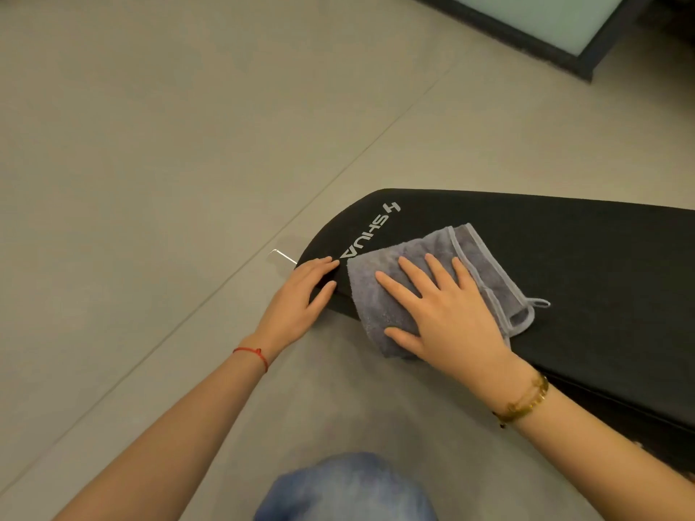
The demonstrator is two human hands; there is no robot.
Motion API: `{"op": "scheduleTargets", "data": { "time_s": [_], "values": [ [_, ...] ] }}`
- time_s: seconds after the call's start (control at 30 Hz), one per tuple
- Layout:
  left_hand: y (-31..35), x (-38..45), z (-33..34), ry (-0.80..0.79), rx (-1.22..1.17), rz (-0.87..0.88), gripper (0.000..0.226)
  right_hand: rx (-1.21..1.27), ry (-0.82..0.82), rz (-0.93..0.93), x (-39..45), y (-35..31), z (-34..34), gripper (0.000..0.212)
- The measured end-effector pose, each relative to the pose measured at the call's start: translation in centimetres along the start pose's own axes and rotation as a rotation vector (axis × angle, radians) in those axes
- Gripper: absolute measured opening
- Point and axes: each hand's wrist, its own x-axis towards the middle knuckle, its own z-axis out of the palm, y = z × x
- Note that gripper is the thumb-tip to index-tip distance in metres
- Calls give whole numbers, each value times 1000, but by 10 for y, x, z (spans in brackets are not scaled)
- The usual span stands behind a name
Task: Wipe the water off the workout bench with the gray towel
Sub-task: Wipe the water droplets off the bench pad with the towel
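Note:
The black padded workout bench (564, 257) runs from the centre to the right edge, with white lettering near its rounded left end. A folded gray towel (485, 268) lies flat on the pad near that end. My right hand (447, 306) presses flat on the towel, fingers spread and pointing up-left. My left hand (301, 298) rests on the bench's rounded tip just left of the towel, fingers curled over the edge. No water drops are visible on the pad.
Beige tiled floor (169, 163) surrounds the bench. A small metal part (282, 256) sticks out under the bench tip. A dark-framed glass panel (545, 24) lies at the top right. A knee in blue jeans (349, 486) is at the bottom centre.

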Motion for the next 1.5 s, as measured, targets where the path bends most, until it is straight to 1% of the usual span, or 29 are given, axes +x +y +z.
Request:
{"op": "scheduleTargets", "data": {
  "time_s": [0.1,0.17,0.23,0.3,0.37,0.43,0.5,0.6,0.67,0.73,0.83,0.9,0.97,1.0,1.1,1.17,1.27,1.33,1.5],
  "values": [
    [-5,-1,7,83,0,55,40,-64,205,49,-29,-4,14,78],
    [-7,-1,10,123,-27,65,39,-141,291,63,-40,-3,22,76],
    [-10,-1,13,140,-50,69,39,-174,296,83,-33,-8,22,77],
    [-14,0,14,132,-55,57,40,-201,251,88,-10,-22,22,81],
    [-19,1,14,129,-64,46,39,-239,168,84,15,-40,25,84],
    [-20,0,14,131,-72,52,39,-273,147,88,24,-48,30,86],
    [-20,0,14,141,-73,53,38,-269,216,77,3,-36,30,82],
    [-16,-2,17,170,-85,28,38,-297,372,108,-61,-4,28,70],
    [-14,-4,21,200,-114,5,38,-315,398,164,-89,11,27,66],
    [-12,-6,24,209,-144,-19,38,-338,419,180,-84,12,27,66],
    [-9,-5,25,207,-160,-40,37,-369,386,139,-38,-8,33,74],
    [-8,-3,24,205,-159,-46,37,-369,303,124,-4,-28,37,82],
    [-7,-3,24,202,-157,-55,37,-363,247,142,13,-40,38,86],
    [-5,-3,23,203,-159,-61,37,-361,246,135,12,-41,38,86],
    [2,-3,24,200,-171,-47,37,-281,359,103,-27,-22,32,82],
    [7,-1,24,174,-168,-14,37,-281,458,145,-66,-3,33,76],
    [12,2,25,153,-165,5,38,-317,475,183,-89,11,32,70],
    [11,1,25,147,-161,5,38,-317,427,193,-72,7,31,74],
    [5,4,24,116,-133,20,39,-328,254,106,12,-35,34,85]
  ]
}}
